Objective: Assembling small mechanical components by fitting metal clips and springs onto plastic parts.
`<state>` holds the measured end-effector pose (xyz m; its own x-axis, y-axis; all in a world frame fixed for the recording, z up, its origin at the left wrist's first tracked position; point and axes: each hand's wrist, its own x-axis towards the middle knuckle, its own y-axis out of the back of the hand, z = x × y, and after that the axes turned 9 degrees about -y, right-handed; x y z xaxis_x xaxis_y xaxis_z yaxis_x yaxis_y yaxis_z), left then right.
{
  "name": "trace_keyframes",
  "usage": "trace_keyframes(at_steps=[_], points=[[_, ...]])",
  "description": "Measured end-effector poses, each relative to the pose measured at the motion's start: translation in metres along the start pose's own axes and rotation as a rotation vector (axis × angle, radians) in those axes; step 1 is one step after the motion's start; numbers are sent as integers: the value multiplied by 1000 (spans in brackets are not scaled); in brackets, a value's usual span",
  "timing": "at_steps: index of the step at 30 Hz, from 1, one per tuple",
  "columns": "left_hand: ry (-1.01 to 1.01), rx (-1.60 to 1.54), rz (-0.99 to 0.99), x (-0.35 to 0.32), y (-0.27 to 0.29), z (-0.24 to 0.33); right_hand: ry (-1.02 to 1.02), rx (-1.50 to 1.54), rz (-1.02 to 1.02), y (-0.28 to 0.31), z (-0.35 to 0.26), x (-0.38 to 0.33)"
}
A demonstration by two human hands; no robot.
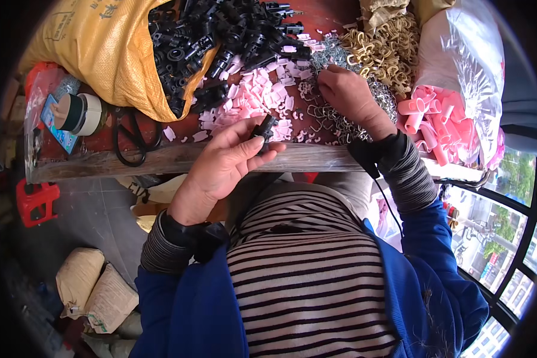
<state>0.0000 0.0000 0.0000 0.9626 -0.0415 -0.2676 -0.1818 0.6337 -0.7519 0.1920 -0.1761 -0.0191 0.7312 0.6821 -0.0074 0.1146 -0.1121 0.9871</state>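
Note:
Between the thumb and fingers of my left hand [218, 164] is a small black plastic fitting [264, 127], held over the table's front edge. My right hand [347, 95] rests at the heap of small silvery springs [331, 52], its fingers curled and pressed together; whatever is at the fingertips is hidden. Beneath my right wrist lie silvery metal hooks [335, 124]. A pile of pale pink plastic clips [253, 94] spreads between my hands. Beyond it, many black plastic fittings [221, 33] spill from a yellow woven sack [110, 53].
Brass-coloured hooks [394, 51] are heaped at the back right, beside a clear bag [459, 45] with pink tubes [435, 122]. On the left are black-handled scissors [136, 140] and a round roll [83, 113]. A red plastic stool [37, 201] and stuffed sacks [95, 286] stand below the table.

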Motion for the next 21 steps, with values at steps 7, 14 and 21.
trace_keyframes(at_steps=[7, 14, 21], points=[[-27, -35, 42, -5, -7, -9, 107, 116, -123, 0, 8, 11], [-16, 59, 25, -11, -5, -15, 133, 172, 62, -3, 1, 1], [-8, 117, 105, -8, -11, -20, 159, 154, 49, -4, 1, 5]])
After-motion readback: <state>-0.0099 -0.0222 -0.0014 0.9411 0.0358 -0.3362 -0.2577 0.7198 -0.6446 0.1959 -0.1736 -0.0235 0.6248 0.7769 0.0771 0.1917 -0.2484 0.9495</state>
